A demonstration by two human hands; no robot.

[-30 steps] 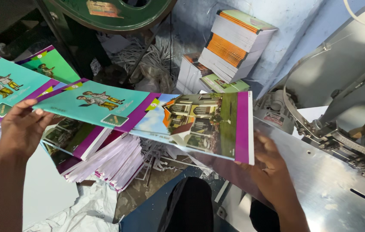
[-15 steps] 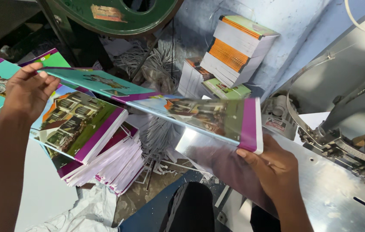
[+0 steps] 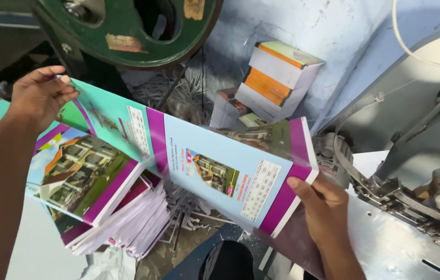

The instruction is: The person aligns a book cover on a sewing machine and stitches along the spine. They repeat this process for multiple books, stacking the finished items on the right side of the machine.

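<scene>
The booklet has swung over since a moment ago, back cover now facing up, held between both hands above the stack. Left hand grips its far end; right hand grips the near corner.

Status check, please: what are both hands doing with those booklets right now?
Left hand grips the teal booklet. Right hand holds the light-blue booklet by its purple edge. Booklet stack directly below.

left hand raised (fingers curled), right hand gripping
</scene>
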